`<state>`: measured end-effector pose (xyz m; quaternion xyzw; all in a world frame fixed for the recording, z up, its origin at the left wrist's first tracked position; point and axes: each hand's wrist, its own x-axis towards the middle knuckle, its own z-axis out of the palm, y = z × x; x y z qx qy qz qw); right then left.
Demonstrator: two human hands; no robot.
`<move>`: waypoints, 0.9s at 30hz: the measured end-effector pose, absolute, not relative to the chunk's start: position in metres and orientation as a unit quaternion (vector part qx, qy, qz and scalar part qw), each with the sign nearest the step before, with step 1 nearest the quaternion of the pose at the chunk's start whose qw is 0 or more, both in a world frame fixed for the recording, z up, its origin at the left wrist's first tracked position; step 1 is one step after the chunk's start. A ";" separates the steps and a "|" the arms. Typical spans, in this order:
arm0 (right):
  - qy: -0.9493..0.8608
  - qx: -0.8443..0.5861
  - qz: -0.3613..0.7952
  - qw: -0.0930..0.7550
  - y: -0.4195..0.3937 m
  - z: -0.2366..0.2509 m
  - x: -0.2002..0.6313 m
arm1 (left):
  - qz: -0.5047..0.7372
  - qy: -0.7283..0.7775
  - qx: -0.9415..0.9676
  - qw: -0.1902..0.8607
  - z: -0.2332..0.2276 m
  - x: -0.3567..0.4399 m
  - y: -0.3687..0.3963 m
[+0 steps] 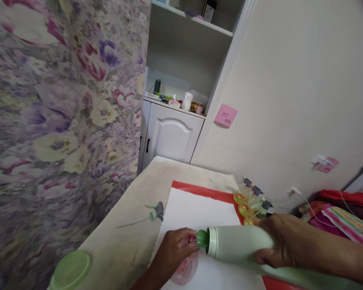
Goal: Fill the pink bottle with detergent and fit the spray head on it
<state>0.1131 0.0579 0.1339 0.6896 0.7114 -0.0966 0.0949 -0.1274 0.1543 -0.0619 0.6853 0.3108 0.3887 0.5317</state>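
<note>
Left wall: a floral curtain or wallpaper (57,112) in purple, pink and pale yellow fills the left side, blurred.
Right wall: plain cream wall (296,80) bearing a pink sticky note (226,115) with handwritten numbers, and a second pink label (328,165) lower down to the right.
Far end: a white cabinet (169,135) with an arched door panel and dark handle; open white shelves (187,48) above it.
Cabinet top: a white jar (187,100), a dark bottle (157,85) and small clutter.
Table: a pale, worn tabletop (133,217) running toward the cabinet.
Right edge: red and striped fabrics (347,217) piled low.
Light: soft, even daylight.
</note>
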 end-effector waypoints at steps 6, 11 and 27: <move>0.715 0.685 -0.104 0.088 0.057 0.135 0.115 | 0.390 0.302 0.681 0.542 -0.060 -0.128 0.153; 0.721 0.679 -0.101 0.089 0.059 0.133 0.117 | 0.391 0.305 0.678 0.543 -0.061 -0.128 0.152; 0.724 0.675 -0.121 0.081 0.060 0.136 0.117 | 0.392 0.299 0.680 0.543 -0.060 -0.129 0.151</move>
